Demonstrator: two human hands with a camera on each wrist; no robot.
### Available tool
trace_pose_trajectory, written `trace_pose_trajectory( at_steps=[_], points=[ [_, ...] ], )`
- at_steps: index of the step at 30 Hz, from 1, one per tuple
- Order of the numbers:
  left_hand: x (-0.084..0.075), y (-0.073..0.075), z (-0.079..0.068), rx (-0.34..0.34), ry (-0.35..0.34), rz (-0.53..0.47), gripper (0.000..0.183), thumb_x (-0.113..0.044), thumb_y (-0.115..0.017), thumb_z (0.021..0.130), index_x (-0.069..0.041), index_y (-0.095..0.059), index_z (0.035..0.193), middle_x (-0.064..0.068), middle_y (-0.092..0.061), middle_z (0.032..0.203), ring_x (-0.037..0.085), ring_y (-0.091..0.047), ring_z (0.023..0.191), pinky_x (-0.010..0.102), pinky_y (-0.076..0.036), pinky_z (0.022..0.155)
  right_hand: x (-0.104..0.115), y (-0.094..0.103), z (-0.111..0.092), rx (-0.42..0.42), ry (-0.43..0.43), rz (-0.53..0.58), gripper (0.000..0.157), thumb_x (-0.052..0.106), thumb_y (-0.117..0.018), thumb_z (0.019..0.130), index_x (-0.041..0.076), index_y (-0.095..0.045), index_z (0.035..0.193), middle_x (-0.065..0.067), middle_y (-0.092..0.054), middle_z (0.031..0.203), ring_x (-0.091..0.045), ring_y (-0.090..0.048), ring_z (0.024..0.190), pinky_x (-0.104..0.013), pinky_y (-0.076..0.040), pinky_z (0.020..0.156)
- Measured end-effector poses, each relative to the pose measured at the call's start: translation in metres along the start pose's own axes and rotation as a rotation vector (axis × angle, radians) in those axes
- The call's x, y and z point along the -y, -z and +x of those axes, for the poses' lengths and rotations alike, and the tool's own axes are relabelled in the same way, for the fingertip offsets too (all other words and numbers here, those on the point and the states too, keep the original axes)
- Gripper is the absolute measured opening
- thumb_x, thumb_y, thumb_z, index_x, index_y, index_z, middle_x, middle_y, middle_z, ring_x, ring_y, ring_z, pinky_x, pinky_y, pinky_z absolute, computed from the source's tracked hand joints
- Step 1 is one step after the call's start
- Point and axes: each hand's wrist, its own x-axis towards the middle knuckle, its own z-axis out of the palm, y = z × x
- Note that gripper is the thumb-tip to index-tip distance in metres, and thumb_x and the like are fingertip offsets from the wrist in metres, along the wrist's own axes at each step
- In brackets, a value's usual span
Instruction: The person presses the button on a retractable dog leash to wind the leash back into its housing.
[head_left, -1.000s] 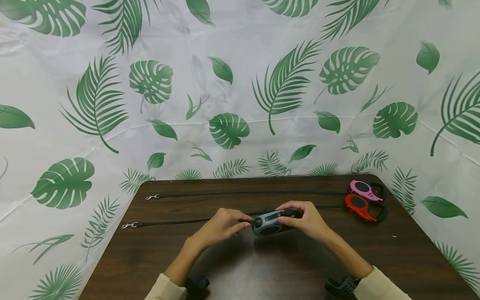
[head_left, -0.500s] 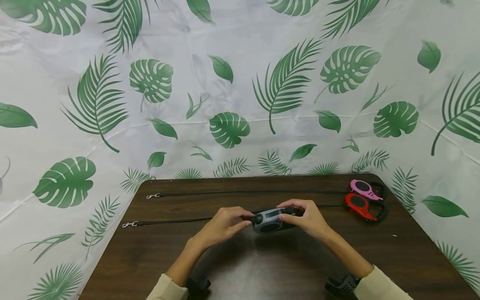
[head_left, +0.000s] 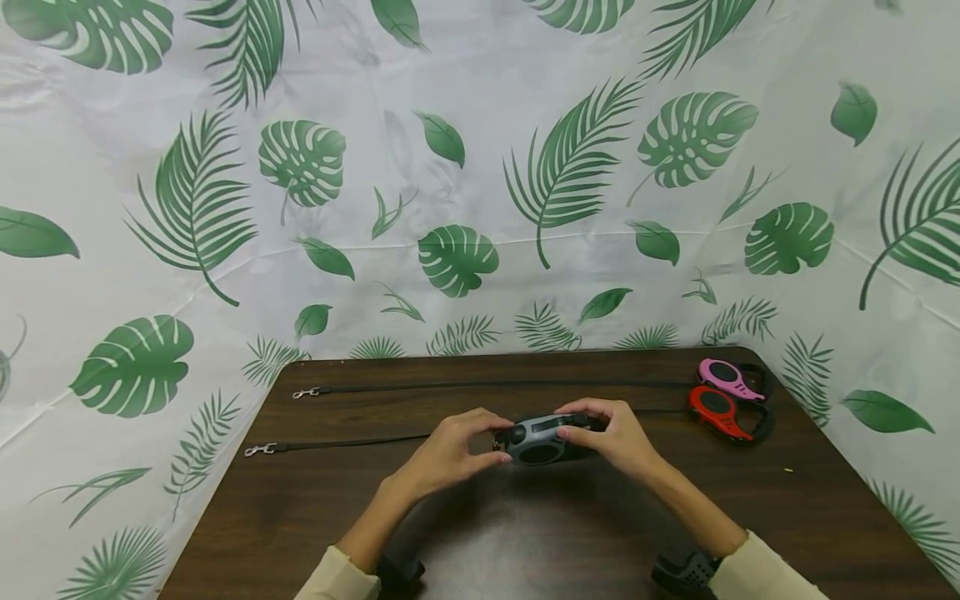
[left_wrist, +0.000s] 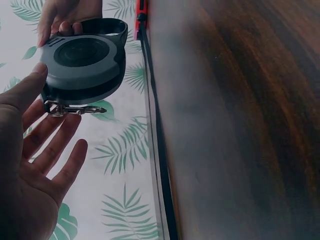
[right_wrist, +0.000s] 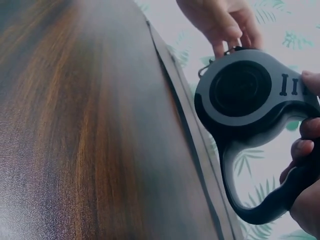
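A grey-and-black retractable dog leash (head_left: pixel 542 452) is held just above the table between both hands. My right hand (head_left: pixel 618 437) grips its handle end; in the right wrist view the fingers curl round the black loop handle (right_wrist: pixel 260 215). At the other end, my left hand (head_left: pixel 453 450) pinches the front of the case (left_wrist: pixel 82 52) between thumb and forefinger, its other fingers spread. A metal snap clip (left_wrist: pixel 75 109) sticks out from that front end beside the left fingers. The left forefinger's tip is partly hidden.
Red (head_left: pixel 716 406) and pink (head_left: pixel 723 375) retractable leashes lie at the table's right rear. Their black straps run left across the wooden table (head_left: pixel 247 525), ending in metal clips (head_left: pixel 259 450). A leaf-printed sheet hangs behind the table.
The left fingers have shifted from a close pinch at the leash's tip to a wider hold on the case's front, and the clip now shows. The right hand has stayed nearly still.
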Motion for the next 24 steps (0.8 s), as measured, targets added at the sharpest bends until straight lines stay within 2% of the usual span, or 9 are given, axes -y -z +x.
trace_pose_trajectory(
  at_steps=[5,9,14,20,24],
  points=[
    [0.0,-0.003,0.001,0.032,-0.013,-0.019,0.049,-0.017,-0.086,0.092,-0.01,-0.068,0.137,0.004,-0.072,0.129,0.014,-0.069,0.114,0.043,-0.06,0.097,0.0,-0.002,0.0,0.052,-0.059,0.05,0.021,0.016,-0.08,0.096,0.011,-0.079,0.116,-0.011,-0.075,0.114,-0.023,-0.066,0.091,-0.031,-0.059,0.075],
    [-0.001,-0.004,0.002,0.074,-0.003,-0.04,0.049,-0.016,-0.084,0.093,-0.01,-0.066,0.138,0.006,-0.072,0.13,0.011,-0.069,0.108,0.036,-0.061,0.092,-0.001,-0.005,0.0,0.087,-0.071,0.044,0.021,0.016,-0.08,0.096,0.01,-0.079,0.117,-0.012,-0.074,0.111,-0.023,-0.063,0.089,-0.029,-0.055,0.073],
    [-0.001,-0.004,0.002,0.126,0.048,-0.074,0.047,-0.016,-0.081,0.096,-0.009,-0.065,0.14,0.007,-0.071,0.133,0.013,-0.069,0.11,0.024,-0.058,0.09,-0.004,-0.009,-0.001,0.115,-0.103,0.044,0.023,0.018,-0.08,0.096,0.01,-0.079,0.117,-0.009,-0.071,0.102,-0.019,-0.058,0.083,-0.026,-0.049,0.069],
    [0.002,-0.004,-0.001,0.185,0.114,-0.109,0.044,-0.02,-0.077,0.1,-0.01,-0.065,0.14,0.005,-0.072,0.131,0.013,-0.069,0.114,0.027,-0.057,0.096,-0.008,-0.013,-0.001,0.187,-0.134,0.117,0.032,0.014,-0.082,0.093,0.002,-0.075,0.122,-0.01,-0.072,0.099,-0.016,-0.064,0.084,-0.025,-0.056,0.072],
    [0.005,-0.003,-0.004,0.22,0.144,-0.131,0.042,-0.021,-0.076,0.101,-0.011,-0.066,0.14,0.005,-0.072,0.131,0.013,-0.069,0.113,0.026,-0.058,0.092,-0.01,-0.016,-0.001,0.228,-0.15,0.153,0.035,0.014,-0.082,0.094,-0.002,-0.073,0.123,-0.011,-0.074,0.1,-0.018,-0.067,0.087,-0.027,-0.059,0.076]
  ],
)
